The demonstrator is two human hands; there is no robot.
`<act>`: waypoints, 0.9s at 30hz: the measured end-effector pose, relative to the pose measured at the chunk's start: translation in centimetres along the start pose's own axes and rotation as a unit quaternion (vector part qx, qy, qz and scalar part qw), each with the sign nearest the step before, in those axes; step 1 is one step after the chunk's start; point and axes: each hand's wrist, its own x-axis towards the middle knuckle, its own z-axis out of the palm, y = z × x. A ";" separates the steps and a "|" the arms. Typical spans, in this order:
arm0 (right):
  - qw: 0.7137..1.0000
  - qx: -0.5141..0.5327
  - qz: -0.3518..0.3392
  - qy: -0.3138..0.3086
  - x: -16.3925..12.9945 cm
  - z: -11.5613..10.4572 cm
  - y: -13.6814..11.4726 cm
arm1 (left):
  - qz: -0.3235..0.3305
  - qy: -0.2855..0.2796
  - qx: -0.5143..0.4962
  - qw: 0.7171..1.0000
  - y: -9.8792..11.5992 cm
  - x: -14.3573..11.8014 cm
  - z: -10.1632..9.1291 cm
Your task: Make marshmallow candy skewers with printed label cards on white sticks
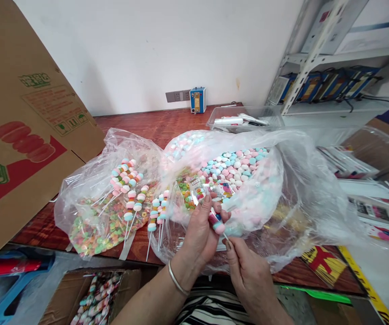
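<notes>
My left hand [203, 225], a bangle on its wrist, is closed around a marshmallow skewer [218, 227]. A printed clear wrapper [196, 186] sticks out past its fingers and seems to cover the skewer's upper part; the fingers hide how far. My right hand [250, 266] pinches the skewer's white stick just below the lowest pink marshmallow. Behind my hands lies a large open plastic bag of pastel marshmallows [238, 164]. Green and orange gummy rings [183, 187] show beside them. Left of my hands, several threaded skewers [160, 207] lie on the plastic.
A bag of gummy rings [92, 230] lies on the table's left, with more skewers [124, 176] on it. A large carton [28, 113] stands at the left; an open box of skewers [96, 293] sits below. A clear tray [245, 118] holds pens. Wrappers [377, 216] lie right.
</notes>
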 end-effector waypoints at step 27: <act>0.810 0.481 0.317 -0.112 -0.3 -0.5 -0.6 | -0.008 0.021 0.088 0.996 -0.3 -0.9 -0.4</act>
